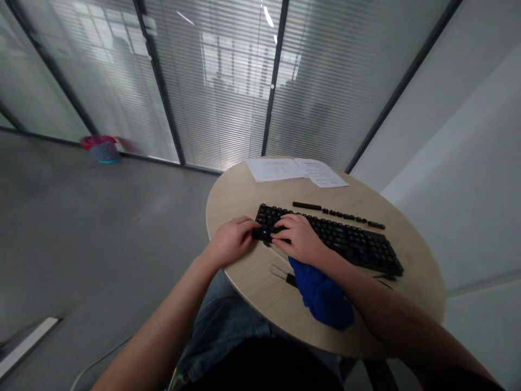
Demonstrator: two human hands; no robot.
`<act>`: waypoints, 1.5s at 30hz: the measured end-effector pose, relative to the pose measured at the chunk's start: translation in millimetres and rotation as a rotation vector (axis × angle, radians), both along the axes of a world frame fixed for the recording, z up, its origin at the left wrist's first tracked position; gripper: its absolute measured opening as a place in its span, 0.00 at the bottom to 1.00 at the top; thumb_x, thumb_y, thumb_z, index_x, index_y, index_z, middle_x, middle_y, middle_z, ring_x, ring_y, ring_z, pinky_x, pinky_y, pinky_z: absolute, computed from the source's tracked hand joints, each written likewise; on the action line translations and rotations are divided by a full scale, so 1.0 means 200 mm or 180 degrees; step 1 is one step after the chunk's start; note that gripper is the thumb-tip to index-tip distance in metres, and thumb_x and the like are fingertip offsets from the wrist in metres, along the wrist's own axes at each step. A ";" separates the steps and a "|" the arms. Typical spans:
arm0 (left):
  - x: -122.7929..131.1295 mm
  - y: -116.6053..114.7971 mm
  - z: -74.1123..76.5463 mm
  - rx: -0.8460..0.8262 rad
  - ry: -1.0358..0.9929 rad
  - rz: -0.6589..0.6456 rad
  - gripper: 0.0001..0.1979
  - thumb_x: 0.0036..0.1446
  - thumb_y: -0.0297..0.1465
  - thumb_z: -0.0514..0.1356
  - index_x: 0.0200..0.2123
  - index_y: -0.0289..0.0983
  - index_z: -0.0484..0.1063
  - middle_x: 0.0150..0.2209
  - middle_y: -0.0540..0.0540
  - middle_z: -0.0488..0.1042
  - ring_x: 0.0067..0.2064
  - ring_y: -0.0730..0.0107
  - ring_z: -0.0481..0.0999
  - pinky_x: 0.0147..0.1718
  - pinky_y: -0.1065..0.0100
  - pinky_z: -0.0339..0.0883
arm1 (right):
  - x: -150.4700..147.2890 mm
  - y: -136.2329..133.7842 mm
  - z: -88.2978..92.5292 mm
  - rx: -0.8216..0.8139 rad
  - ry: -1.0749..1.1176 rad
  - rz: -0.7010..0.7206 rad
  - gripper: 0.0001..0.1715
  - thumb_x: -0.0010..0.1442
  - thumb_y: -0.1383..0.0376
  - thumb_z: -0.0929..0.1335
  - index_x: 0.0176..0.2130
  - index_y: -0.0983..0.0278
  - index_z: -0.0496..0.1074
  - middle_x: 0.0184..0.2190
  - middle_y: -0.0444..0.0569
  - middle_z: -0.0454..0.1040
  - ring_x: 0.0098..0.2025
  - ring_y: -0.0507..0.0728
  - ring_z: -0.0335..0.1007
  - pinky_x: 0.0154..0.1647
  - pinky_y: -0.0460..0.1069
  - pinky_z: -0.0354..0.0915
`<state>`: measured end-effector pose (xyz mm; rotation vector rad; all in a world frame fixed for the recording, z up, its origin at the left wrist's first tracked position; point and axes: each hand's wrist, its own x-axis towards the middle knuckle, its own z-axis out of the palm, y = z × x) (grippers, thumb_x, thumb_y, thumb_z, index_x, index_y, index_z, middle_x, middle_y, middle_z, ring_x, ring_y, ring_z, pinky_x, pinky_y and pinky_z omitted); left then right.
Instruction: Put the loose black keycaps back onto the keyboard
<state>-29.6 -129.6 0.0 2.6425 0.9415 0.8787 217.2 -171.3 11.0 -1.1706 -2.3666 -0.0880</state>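
Note:
A black keyboard [342,237] lies slantwise on the round wooden table [248,277]. At its left end, my left hand [235,239] has its fingers closed on the keyboard's lower left corner. My right hand [299,236] rests over the left part of the keys, fingers spread and fingertips touching them. A row of loose black keycaps [344,215] lies just behind the keyboard. Under my right forearm is a crumpled blue cloth [321,296]. Beside the cloth lies a wire tool with a black handle [291,279].
White printed sheets [274,169] lie at the table's far edge, before a glass partition with blinds [228,81]. A red and blue basket [105,149] stands on the floor at the left. A dark cable lies near the keyboard's right end.

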 end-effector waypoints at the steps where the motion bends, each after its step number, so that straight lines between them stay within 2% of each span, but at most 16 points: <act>1: 0.00 0.00 0.00 0.0017 0.0012 0.0002 0.16 0.61 0.23 0.55 0.49 0.38 0.77 0.45 0.42 0.79 0.43 0.63 0.79 0.43 0.61 0.74 | 0.00 0.00 -0.01 0.0011 0.0050 -0.0016 0.05 0.61 0.62 0.74 0.38 0.54 0.84 0.48 0.49 0.80 0.58 0.66 0.68 0.58 0.65 0.61; 5: 0.01 -0.01 0.00 0.0306 0.0053 0.0034 0.16 0.61 0.23 0.57 0.50 0.37 0.77 0.49 0.39 0.77 0.49 0.57 0.76 0.50 0.55 0.74 | 0.04 0.00 0.00 0.0211 0.0480 -0.0131 0.10 0.63 0.64 0.71 0.44 0.55 0.83 0.53 0.50 0.79 0.59 0.65 0.68 0.61 0.65 0.62; 9: 0.05 -0.04 0.01 0.0549 0.0160 -0.0035 0.20 0.59 0.21 0.58 0.52 0.39 0.78 0.58 0.36 0.72 0.57 0.51 0.72 0.55 0.47 0.70 | 0.11 0.02 0.05 0.0608 0.0999 -0.0457 0.14 0.67 0.65 0.66 0.47 0.58 0.81 0.47 0.51 0.80 0.54 0.62 0.72 0.61 0.61 0.65; 13: 0.08 -0.06 0.00 0.0575 0.0223 -0.0156 0.21 0.60 0.20 0.59 0.53 0.43 0.78 0.63 0.36 0.68 0.61 0.48 0.69 0.58 0.42 0.67 | 0.19 0.03 0.07 0.0673 0.0966 -0.0737 0.15 0.66 0.66 0.65 0.46 0.58 0.80 0.46 0.51 0.81 0.54 0.63 0.72 0.61 0.62 0.64; 20: 0.07 -0.03 -0.04 0.0603 0.0320 -0.0148 0.21 0.62 0.22 0.59 0.55 0.45 0.78 0.64 0.37 0.67 0.63 0.48 0.68 0.58 0.41 0.67 | 0.42 0.15 0.15 0.1003 0.0987 -0.1289 0.14 0.65 0.66 0.66 0.43 0.61 0.81 0.43 0.53 0.82 0.50 0.64 0.75 0.58 0.61 0.66; 23: 0.07 -0.03 -0.04 0.0618 0.0306 -0.0147 0.21 0.62 0.22 0.59 0.55 0.46 0.77 0.64 0.38 0.67 0.62 0.47 0.68 0.58 0.41 0.67 | 0.52 0.26 0.19 0.0607 0.0711 -0.1581 0.12 0.63 0.66 0.67 0.42 0.62 0.82 0.43 0.53 0.83 0.50 0.64 0.76 0.58 0.60 0.66; 28: 0.07 -0.03 -0.03 0.0551 0.0281 -0.0171 0.22 0.60 0.21 0.59 0.54 0.44 0.78 0.62 0.37 0.69 0.61 0.47 0.70 0.56 0.41 0.69 | 0.60 0.44 0.19 -0.0665 -0.0066 -0.2002 0.14 0.61 0.66 0.71 0.46 0.61 0.82 0.48 0.53 0.82 0.54 0.65 0.75 0.59 0.58 0.66; 34: 0.07 -0.02 -0.04 0.0504 0.0210 -0.0206 0.21 0.60 0.22 0.58 0.54 0.44 0.78 0.62 0.37 0.69 0.60 0.47 0.71 0.56 0.41 0.69 | 0.60 0.55 0.12 -0.1327 -0.0492 -0.1904 0.17 0.58 0.67 0.73 0.49 0.60 0.81 0.52 0.52 0.80 0.55 0.63 0.75 0.58 0.55 0.68; 37: 0.07 -0.02 -0.04 0.0464 0.0186 -0.0235 0.21 0.61 0.22 0.58 0.54 0.44 0.78 0.61 0.38 0.70 0.60 0.47 0.71 0.55 0.41 0.69 | 0.61 0.57 0.10 -0.1398 -0.0559 -0.1770 0.16 0.58 0.70 0.72 0.46 0.60 0.81 0.49 0.52 0.82 0.52 0.62 0.77 0.55 0.54 0.70; 40: 0.08 -0.03 -0.04 0.0468 0.0219 -0.0235 0.20 0.61 0.22 0.58 0.53 0.44 0.78 0.61 0.36 0.71 0.60 0.46 0.71 0.55 0.41 0.70 | 0.60 0.56 0.10 -0.1198 -0.0448 -0.1781 0.15 0.58 0.70 0.73 0.46 0.60 0.81 0.46 0.51 0.83 0.50 0.62 0.78 0.53 0.54 0.71; 43: 0.08 -0.03 -0.03 0.0535 0.0192 -0.0226 0.20 0.62 0.22 0.58 0.54 0.43 0.78 0.61 0.36 0.71 0.59 0.46 0.72 0.54 0.40 0.71 | 0.57 0.46 0.15 -0.0894 -0.0129 -0.1719 0.16 0.61 0.68 0.72 0.49 0.60 0.80 0.47 0.52 0.83 0.49 0.62 0.79 0.52 0.55 0.72; 45: 0.08 -0.03 -0.03 0.0579 0.0159 -0.0251 0.19 0.61 0.22 0.58 0.52 0.43 0.78 0.60 0.36 0.71 0.59 0.47 0.72 0.54 0.41 0.71 | 0.54 0.33 0.19 -0.0679 0.0168 -0.1540 0.17 0.62 0.66 0.72 0.51 0.61 0.79 0.47 0.52 0.83 0.48 0.61 0.80 0.52 0.55 0.72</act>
